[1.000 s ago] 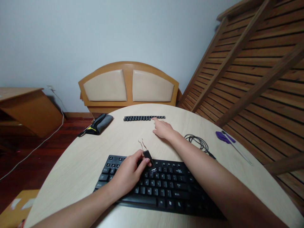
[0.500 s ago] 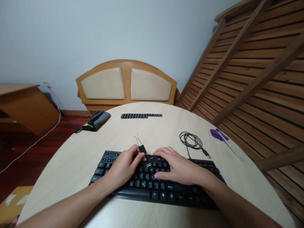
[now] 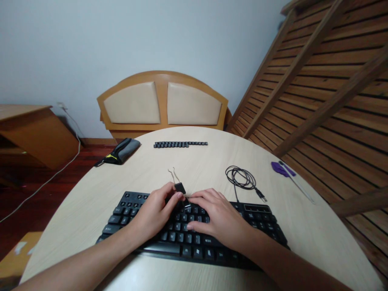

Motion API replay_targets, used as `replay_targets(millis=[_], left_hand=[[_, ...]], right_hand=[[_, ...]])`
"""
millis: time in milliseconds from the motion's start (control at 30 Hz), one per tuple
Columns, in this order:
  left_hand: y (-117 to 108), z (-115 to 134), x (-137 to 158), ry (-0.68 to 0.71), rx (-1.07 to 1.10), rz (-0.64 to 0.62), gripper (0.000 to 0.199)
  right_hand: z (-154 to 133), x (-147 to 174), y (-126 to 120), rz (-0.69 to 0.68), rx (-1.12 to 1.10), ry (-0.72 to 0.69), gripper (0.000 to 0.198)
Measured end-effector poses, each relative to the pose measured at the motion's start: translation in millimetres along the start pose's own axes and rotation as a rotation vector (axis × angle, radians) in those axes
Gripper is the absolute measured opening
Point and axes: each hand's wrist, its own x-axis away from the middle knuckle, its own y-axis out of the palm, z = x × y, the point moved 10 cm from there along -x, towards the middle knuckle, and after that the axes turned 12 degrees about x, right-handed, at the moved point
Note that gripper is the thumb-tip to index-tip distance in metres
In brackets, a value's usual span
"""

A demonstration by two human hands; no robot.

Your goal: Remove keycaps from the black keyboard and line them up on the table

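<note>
My left hand (image 3: pixel 160 206) pinches the black handle of a wire keycap puller (image 3: pixel 180 188) between thumb and fingers. One pair of its wire ends points up and away; the other pair reaches down onto the upper keys of a black keyboard (image 3: pixel 169 247). My right hand (image 3: pixel 216 218) lies over the keyboard's middle, thumb apart from the other fingers, fingertips close beside the puller's lower wires. Whether they touch the wires I cannot tell. At the keyboard's upper left, several key positions (image 3: pixel 139 197) show without caps. Part of the keyboard is hidden under both hands.
Loose black keycaps (image 3: pixel 171 144) lie in two rows at the table's back. A grey-black pouch (image 3: pixel 127 149) is at the left. A coiled USB cable (image 3: pixel 241 178) lies behind the keyboard; a purple item (image 3: pixel 280 169) and a thin white stick (image 3: pixel 298 186) are at right.
The keyboard has shifted somewhat to the left. My right hand has moved left, closer to the puller, while my left hand keeps its pinch on the handle.
</note>
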Motion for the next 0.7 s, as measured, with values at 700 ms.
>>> replay_targets(millis=[700], left_hand=[[6,-3,-1,-0.006,0.076,-0.085,0.022]], right_hand=[[3,1,0,0.021,-0.034,0.030,0.033]])
